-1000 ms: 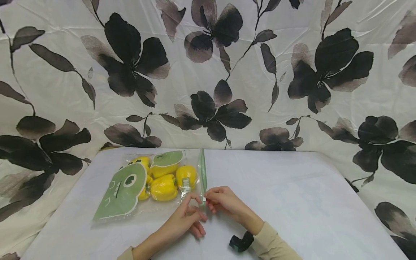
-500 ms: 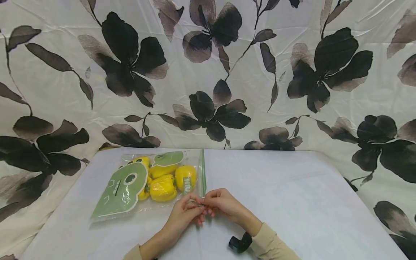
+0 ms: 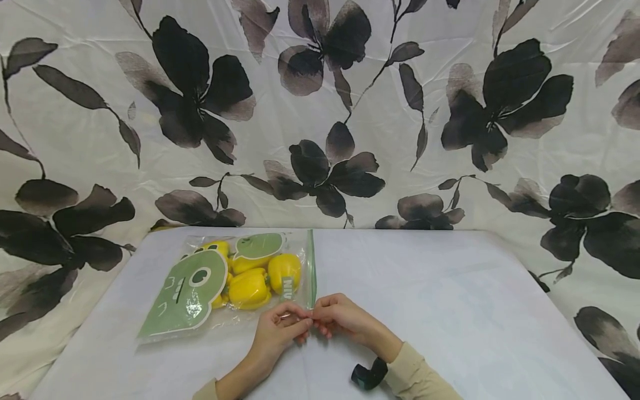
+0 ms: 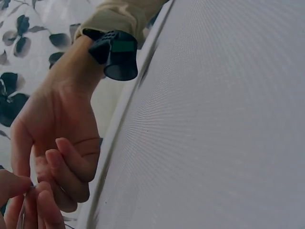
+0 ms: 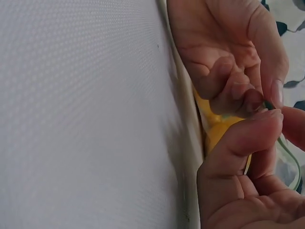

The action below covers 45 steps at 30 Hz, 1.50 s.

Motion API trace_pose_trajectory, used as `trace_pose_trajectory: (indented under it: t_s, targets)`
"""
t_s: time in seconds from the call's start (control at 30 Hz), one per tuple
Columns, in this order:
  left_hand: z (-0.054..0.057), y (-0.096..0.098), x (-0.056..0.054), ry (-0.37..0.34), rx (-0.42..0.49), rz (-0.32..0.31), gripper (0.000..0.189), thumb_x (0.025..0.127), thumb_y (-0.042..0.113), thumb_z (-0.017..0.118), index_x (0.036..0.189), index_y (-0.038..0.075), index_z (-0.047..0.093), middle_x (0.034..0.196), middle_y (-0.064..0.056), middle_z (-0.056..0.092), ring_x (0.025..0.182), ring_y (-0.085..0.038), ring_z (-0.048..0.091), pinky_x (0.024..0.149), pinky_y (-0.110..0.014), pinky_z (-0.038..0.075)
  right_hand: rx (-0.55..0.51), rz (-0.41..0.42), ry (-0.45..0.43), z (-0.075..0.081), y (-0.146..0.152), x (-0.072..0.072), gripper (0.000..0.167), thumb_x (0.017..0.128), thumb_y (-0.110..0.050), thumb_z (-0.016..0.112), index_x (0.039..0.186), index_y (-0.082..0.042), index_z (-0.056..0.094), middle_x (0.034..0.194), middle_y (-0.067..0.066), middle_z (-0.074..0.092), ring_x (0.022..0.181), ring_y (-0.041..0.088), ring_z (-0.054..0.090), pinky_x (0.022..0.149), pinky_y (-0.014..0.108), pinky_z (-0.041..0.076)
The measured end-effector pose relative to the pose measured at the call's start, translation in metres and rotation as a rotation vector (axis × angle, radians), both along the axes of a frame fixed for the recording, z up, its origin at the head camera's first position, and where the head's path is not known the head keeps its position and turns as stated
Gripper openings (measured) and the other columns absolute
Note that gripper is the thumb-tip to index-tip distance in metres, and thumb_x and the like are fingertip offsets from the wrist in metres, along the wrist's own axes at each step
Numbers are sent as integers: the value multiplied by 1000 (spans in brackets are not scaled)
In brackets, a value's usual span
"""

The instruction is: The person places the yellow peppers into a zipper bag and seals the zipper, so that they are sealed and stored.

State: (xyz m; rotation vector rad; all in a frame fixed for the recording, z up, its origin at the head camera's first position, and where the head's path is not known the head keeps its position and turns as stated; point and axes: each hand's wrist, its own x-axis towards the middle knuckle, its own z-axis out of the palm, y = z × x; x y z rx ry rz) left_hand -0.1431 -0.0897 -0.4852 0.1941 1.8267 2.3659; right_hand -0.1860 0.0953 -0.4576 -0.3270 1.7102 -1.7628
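A clear zip bag (image 3: 182, 303) with green cartoon-face prints lies flat on the white table, several yellow bell peppers (image 3: 249, 289) inside it. Its green-edged zip strip (image 3: 312, 266) runs down the right side. At the near end of that strip, my left hand (image 3: 275, 333) pinches the bag's edge between thumb and index finger. My right hand (image 3: 345, 319) meets it there and pinches the same corner, fingertips against fingertips. In the right wrist view the green strip (image 5: 290, 160) curves away from the joined fingertips. The fingers hide the corner itself.
White cloth covers the table (image 3: 450, 311). A floral curtain (image 3: 420, 111) hangs behind its far edge. A black wrist-worn device (image 3: 369, 375) sits at my right wrist, by the sleeve cuff.
My left hand has drawn its spread fingers together and come up to the bag's near corner beside the right hand. The right hand has shifted slightly nearer; the bag's zip edge now lies straighter.
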Motion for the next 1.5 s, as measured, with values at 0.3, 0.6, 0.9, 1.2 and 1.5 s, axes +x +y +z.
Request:
trace_pose_trajectory:
  t_s: [0.3, 0.6, 0.9, 1.2, 1.5]
  targets:
    - [1, 0, 0, 95, -7, 33, 27, 78, -11, 72, 98, -17, 54, 84, -6, 69, 63, -13, 64, 57, -23, 54, -25, -15, -22, 0, 0, 0, 12, 90, -9, 60, 77, -8, 61, 67, -1, 57, 57, 8, 48, 51, 20, 41]
    - [0, 1, 0, 166, -48, 97, 26, 75, -14, 70, 95, -15, 54, 79, -7, 61, 62, -12, 60, 57, -22, 52, -36, 8, -54, -2, -3, 1, 14, 90, -9, 60, 76, -7, 60, 67, -3, 58, 55, 7, 49, 51, 19, 41]
    - [-1, -1, 0, 172, -55, 56, 21, 78, -12, 70, 93, -17, 56, 74, -7, 65, 59, -14, 61, 54, -23, 52, -38, -20, -49, -4, -5, 1, 18, 90, -10, 61, 73, -7, 58, 65, -2, 56, 54, 7, 47, 50, 19, 40]
    - [1, -1, 2, 137, -37, 61, 22, 78, -14, 68, 93, -19, 53, 68, -4, 63, 58, -13, 61, 54, -22, 51, -25, -152, 1, 1, -10, 0, 19, 90, -9, 61, 72, -6, 57, 64, -2, 52, 54, 9, 45, 51, 21, 40]
    - [0, 0, 1, 92, -50, 93, 19, 78, -15, 66, 94, -15, 56, 68, -6, 65, 58, -14, 61, 54, -22, 50, -16, -327, 13, -1, -21, -26, 15, 90, -8, 62, 75, -5, 59, 64, 0, 53, 55, 9, 45, 51, 20, 40]
